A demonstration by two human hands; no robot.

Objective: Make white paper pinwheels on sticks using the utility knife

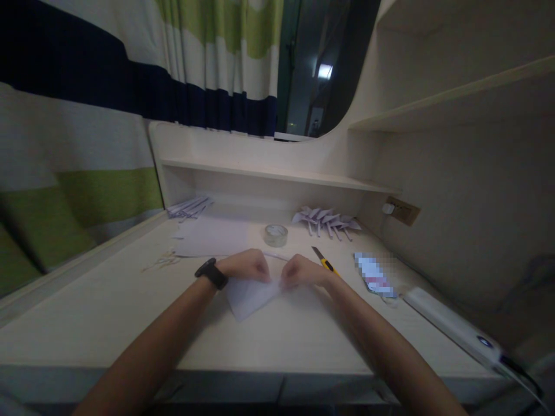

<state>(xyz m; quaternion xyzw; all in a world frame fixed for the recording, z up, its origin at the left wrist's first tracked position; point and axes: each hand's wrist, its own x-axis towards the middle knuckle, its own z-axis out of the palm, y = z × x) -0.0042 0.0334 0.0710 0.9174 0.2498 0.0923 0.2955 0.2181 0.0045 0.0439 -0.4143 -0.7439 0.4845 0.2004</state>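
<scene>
A folded sheet of white paper [248, 297] lies on the pale desk [108, 300] in front of me. My left hand [246, 266], with a black watch on its wrist, pinches the paper's upper edge. Right beside it, my right hand [302, 270] pinches the same edge. The fingertips of both hands are curled down onto the fold and nearly touch each other.
A roll of clear tape [276, 234] stands behind my hands. A yellow utility knife [324, 262] lies at the right, beside a phone [374, 275] and a white power strip [451, 327]. Folded paper pieces [326, 219] and flat sheets [211, 237] lie farther back; scissors [163, 262] at the left.
</scene>
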